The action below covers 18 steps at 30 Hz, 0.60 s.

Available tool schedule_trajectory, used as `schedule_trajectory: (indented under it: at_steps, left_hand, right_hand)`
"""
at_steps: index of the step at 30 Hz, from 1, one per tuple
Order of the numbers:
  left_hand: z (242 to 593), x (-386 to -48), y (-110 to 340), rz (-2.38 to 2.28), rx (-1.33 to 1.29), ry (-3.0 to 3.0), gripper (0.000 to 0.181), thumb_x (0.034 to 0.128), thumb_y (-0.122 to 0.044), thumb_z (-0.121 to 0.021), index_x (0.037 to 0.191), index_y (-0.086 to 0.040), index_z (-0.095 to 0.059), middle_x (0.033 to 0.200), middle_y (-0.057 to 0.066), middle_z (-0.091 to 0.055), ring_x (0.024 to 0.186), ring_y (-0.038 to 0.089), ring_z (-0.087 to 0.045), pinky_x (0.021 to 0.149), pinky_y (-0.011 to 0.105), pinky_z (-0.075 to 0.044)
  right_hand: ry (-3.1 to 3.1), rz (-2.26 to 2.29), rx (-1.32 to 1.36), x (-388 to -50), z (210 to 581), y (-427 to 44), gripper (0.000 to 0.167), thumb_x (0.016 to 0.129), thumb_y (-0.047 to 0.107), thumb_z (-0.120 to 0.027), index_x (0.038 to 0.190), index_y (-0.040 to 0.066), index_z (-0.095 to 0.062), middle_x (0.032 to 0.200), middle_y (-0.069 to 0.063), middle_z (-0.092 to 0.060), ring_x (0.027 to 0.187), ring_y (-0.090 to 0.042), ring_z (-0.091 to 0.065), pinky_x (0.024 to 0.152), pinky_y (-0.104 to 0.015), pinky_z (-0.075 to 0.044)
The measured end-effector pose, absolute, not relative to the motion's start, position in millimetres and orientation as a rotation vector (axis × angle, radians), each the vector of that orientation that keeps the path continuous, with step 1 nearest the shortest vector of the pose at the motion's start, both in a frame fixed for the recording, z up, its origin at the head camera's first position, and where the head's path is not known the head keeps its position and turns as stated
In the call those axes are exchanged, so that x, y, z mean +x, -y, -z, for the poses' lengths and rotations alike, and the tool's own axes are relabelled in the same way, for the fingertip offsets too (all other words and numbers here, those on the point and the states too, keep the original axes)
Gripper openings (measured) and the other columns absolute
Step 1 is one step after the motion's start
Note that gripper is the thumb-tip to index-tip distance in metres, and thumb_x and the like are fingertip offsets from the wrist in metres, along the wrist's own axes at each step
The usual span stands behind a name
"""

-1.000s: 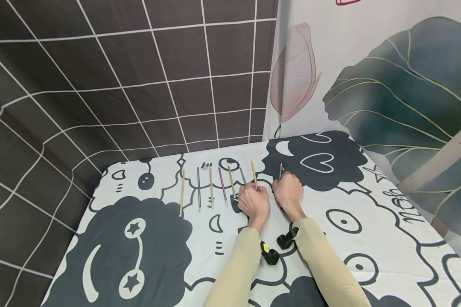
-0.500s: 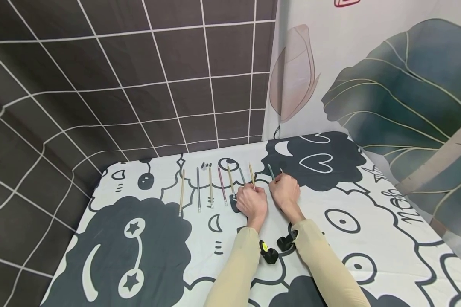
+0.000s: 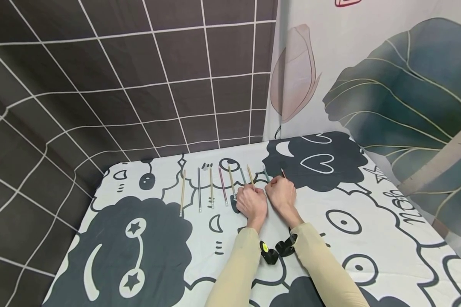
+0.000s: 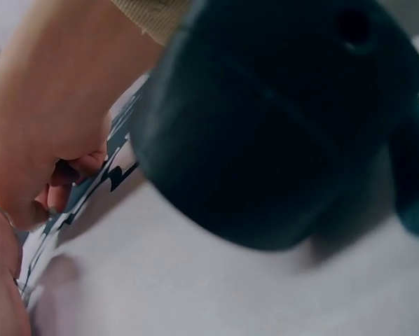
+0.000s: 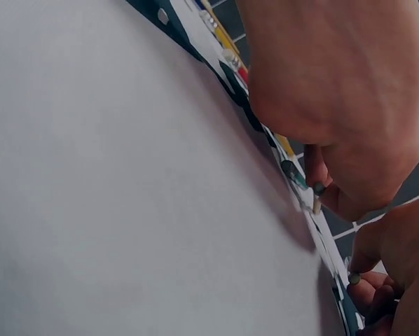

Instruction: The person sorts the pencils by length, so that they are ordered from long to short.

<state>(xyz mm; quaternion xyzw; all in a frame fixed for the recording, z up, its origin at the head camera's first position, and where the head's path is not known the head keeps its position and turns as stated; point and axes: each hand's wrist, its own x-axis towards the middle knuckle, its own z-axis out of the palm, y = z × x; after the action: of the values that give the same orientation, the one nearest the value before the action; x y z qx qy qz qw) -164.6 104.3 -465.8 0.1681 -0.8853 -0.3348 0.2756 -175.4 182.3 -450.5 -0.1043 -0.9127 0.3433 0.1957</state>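
Observation:
In the head view my left hand [image 3: 252, 202] pinches a yellow pencil [image 3: 250, 174] low on its length; the pencil lies pointing away from me. Close beside it, my right hand [image 3: 281, 194] has its fingers curled at a green pencil [image 3: 266, 174], and the tip of a reddish pencil [image 3: 283, 172] shows past its knuckles. To the left lie more pencils in a loose row: a greenish one [image 3: 243, 175], a yellow one [image 3: 231, 181], a red one [image 3: 223, 186] and several others. In the right wrist view a pencil end [image 5: 354, 278] shows at the right fingers.
A black-and-white patterned cloth [image 3: 219, 268] covers the table. Dark gridded fabric [image 3: 126, 72] hangs behind and at the left; a leaf-print curtain [image 3: 418, 85] hangs at the right. Black wrist cameras [image 3: 269, 253] sit between the forearms, almost touching.
My right hand has slid left, bringing the green pencil closer to the left hand. The yellow pencil's far end has shifted slightly left. The row at the left is unchanged.

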Motion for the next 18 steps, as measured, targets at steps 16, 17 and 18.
schedule_trajectory:
  at_steps: [16,17,18]
  left_hand:
    - [467.7,-163.5,-105.3,0.819,0.387,2.421,0.012,0.0776,-0.015,-0.074,0.071,-0.008,-0.067,0.073,0.01,-0.06,0.072,0.033,-0.063,0.057,0.047,-0.048]
    - [467.7,-163.2,-105.2,0.812,0.383,2.428,0.012,0.0777,-0.016,-0.074,0.071,-0.008,-0.067,0.073,0.01,-0.06,0.072,0.033,-0.063,0.057,0.047,-0.048]
    - [467.7,-162.8,-105.0,0.808,0.378,2.434,0.012,0.0777,-0.015,-0.074,0.071,-0.007,-0.067,0.073,0.01,-0.06,0.072,0.033,-0.063,0.057,0.047,-0.048]
  right_hand:
    - [2.566,-1.001,-0.287,-175.7,453.5,-179.9,0.009,0.077,0.007,-0.063,0.08,0.003,-0.071,0.075,-0.014,-0.07,0.075,-0.041,-0.067,0.069,-0.054,-0.05]
    - [2.567,-1.0,-0.289,-175.8,453.6,-179.9,0.009,0.077,0.007,-0.063,0.08,0.003,-0.071,0.075,-0.014,-0.07,0.075,-0.041,-0.067,0.069,-0.054,-0.05]
    - [2.569,-0.999,-0.291,-175.9,453.8,-179.9,0.009,0.078,0.007,-0.063,0.08,0.003,-0.071,0.076,-0.014,-0.07,0.075,-0.041,-0.067,0.07,-0.054,-0.05]
